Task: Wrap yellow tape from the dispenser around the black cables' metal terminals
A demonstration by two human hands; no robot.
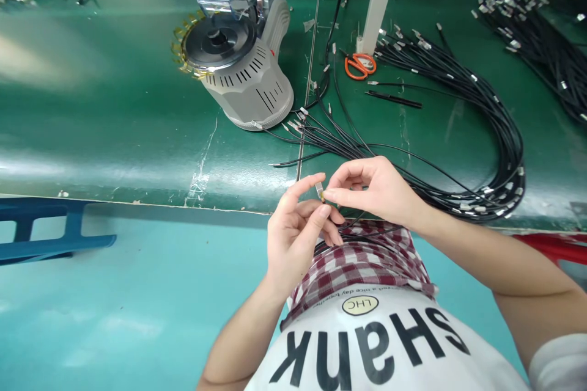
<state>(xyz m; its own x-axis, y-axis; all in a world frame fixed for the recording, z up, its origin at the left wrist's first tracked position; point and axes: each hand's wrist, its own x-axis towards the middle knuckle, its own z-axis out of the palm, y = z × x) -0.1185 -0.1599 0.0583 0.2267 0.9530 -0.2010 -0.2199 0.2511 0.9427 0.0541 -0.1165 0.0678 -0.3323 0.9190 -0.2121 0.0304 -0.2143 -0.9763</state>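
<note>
Resting between the two hands, a small connector is seen over the table's near edge. Its lower end, where a yellowish bit shows, is pinched by the right hand between thumb and index finger, the other fingers being bent inward. The left hand is loosely curled, palm turned up, with thumb and index finger well parted; the connector's upper end is met by the index fingertip, but whether it is gripped there cannot be told. Below the hands, black cables are draped across the checked cloth.

On the green table, a long bundle is laid in a curve, its loose ends fanned out near the tape dispenser. Yellow strips are set around the dispenser's disc. Orange-handled scissors are placed by the foot of a white post, with black tweezers just nearer the hands. More cables are heaped at far right.
</note>
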